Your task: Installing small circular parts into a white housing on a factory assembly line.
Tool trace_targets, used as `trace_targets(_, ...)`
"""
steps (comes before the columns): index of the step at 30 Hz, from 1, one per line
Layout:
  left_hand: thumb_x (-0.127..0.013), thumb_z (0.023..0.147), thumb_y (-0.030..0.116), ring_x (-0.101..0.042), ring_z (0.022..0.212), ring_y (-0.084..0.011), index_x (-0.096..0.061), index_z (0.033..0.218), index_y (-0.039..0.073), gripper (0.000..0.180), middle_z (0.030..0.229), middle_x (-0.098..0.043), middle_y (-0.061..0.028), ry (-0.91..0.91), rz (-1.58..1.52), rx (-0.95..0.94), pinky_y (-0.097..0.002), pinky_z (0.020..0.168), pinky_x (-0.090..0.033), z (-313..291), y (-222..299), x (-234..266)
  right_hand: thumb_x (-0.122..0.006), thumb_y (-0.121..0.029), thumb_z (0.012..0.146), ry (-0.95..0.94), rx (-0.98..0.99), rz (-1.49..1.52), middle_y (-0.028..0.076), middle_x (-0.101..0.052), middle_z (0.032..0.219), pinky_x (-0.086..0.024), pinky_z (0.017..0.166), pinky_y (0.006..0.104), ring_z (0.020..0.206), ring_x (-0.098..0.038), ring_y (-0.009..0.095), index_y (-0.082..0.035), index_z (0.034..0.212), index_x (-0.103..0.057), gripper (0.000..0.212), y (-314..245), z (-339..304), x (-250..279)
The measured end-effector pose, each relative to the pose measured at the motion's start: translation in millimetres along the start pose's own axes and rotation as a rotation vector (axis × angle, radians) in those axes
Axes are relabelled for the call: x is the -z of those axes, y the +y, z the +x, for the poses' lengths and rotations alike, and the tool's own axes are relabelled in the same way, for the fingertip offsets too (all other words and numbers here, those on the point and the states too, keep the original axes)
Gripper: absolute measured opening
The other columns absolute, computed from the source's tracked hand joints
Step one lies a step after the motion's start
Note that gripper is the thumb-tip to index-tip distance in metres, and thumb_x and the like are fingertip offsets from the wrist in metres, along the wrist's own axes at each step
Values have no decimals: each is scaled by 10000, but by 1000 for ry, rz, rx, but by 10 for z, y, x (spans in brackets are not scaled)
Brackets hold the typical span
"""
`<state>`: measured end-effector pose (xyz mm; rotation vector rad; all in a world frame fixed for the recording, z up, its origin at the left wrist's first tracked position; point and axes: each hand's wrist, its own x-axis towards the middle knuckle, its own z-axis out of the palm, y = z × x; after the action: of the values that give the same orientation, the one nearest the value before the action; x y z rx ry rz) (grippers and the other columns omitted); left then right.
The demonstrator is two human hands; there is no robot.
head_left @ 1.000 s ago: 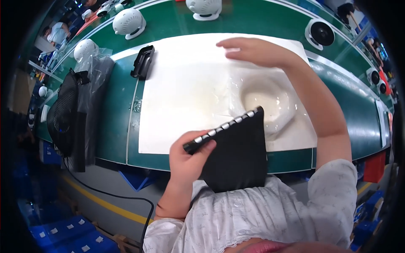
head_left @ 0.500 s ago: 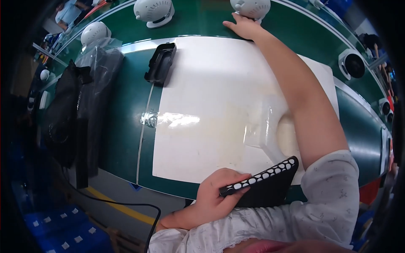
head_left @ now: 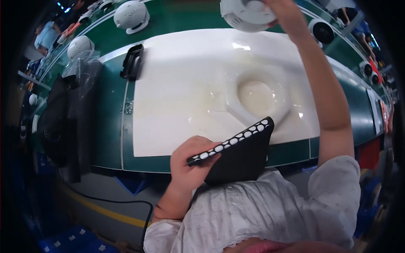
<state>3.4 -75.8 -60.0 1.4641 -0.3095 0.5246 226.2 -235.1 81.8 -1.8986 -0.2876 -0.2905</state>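
My left hand (head_left: 190, 162) is closed round the edge of a black panel (head_left: 242, 154) whose rim has a row of white round spots. The panel tilts in front of my body, over the table's near edge. At the far side, my right hand (head_left: 291, 19) grips a white rounded fan-like device (head_left: 249, 16), raised and partly cut off by the top of the picture. Some of the right fingers are hidden or blurred. Between the hands, a whitish ring-shaped holder (head_left: 233, 99) lies on a white sheet (head_left: 177, 92).
A black tray (head_left: 132, 62) sits at the sheet's left edge. Black bags (head_left: 57, 122) and clear plastic (head_left: 86, 65) fill the left side. Similar white devices (head_left: 131, 17) stand on the green far belt. A black cable (head_left: 122, 202) hangs below the table.
My right hand has lifted the white device off the far surface and brought it nearer. The view has shifted, and the black panel stays in my left hand.
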Motion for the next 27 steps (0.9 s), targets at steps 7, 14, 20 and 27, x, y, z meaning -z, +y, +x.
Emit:
trace_targets(7,-646,597,-110,-563,677,-215,-612,832,-30,250,765,-619,-108,-134,-64,-99,-285,611,-437,30,55,-148,-449,-280,873,-357,24,282,-17,-535,669,-363,385,148,512,-505,30,-41,1030,-483,288,263,-910,743)
trace_targets(14,-635,622,-131,-548,687,-206,-570,853,-22,264,778,-594,-129,-115,-118,-52,-274,609,-427,52,22,-237,-562,-243,812,-83,128,194,43,-549,841,-404,699,228,778,-521,105,-13,1097,-442,385,572,-1471,768)
trace_targets(20,-635,645,-113,-529,687,-165,-555,858,-29,242,788,-581,-109,-81,-156,33,-240,596,-411,46,24,-301,-687,-54,664,-231,290,270,56,-570,946,-396,787,264,885,-530,138,-43,979,-538,348,669,-2008,648)
trace_targets(27,-638,671,-89,-486,626,-83,-550,838,-32,197,754,-561,-67,-32,-96,168,-188,543,-373,42,121,-355,-665,25,667,-299,562,2,128,-559,941,-426,782,320,911,-537,227,-32,967,-491,352,680,-1924,722)
